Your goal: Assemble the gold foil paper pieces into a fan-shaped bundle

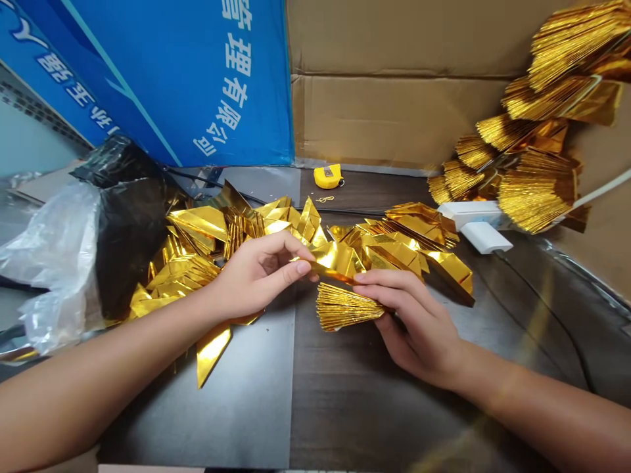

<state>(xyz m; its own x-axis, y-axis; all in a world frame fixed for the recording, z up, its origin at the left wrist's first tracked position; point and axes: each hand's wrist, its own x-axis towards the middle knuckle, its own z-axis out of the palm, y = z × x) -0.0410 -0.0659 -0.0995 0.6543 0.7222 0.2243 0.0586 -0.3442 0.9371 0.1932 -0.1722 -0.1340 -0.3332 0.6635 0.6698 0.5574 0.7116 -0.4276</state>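
One black bag [131, 230] stood at the left, clear plastic [59, 243] against it. Folded gold pieces [200, 223] lay heaped from there past the middle, too overlapped to count. The left hand [261, 272] pinched the left end of one gold strip [331, 271] between thumb and fingers. The strip, narrow, shiny and slightly tilted, ran across to the fingertips of the right hand [419, 328]. Beyond it lay one yellow tape measure [326, 177]. Just below the strip, one pleated gold fan [345, 307] spread leftward, its narrow end pinched in the right hand, its many thin ridges crinkled. Farther right were one white plug [484, 237] and at least seven bundled gold fans [530, 190].
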